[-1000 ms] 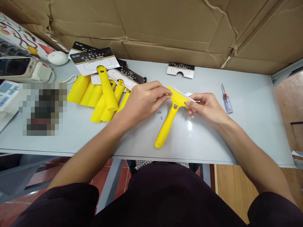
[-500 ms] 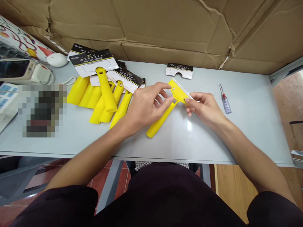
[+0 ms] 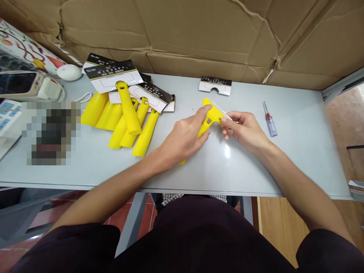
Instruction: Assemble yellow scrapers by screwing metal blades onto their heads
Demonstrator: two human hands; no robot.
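Note:
A yellow scraper (image 3: 215,113) with a wide head and a thin blade along its upper edge lies tilted between my hands. My right hand (image 3: 244,128) pinches the right end of its head between thumb and fingers. Around its handle, just below the head, my left hand (image 3: 187,137) is wrapped, with the index finger on the head's left part. The handle's lower end shows beneath that palm. Behind the scraper is a black and white card (image 3: 215,85) with a notch. A screwdriver (image 3: 270,122) with a clear handle lies to the right.
Several yellow handles (image 3: 129,112) with black and white cards (image 3: 113,76) are piled on the grey table (image 3: 313,151) at left. Farther left are a white mouse (image 3: 69,72), a device with a screen (image 3: 18,83) and a blurred-out item. Cardboard (image 3: 199,34) stands along the back.
My left hand has moved down from beside the scraper's head and closed round its handle. The right hand still pinches the head's right end.

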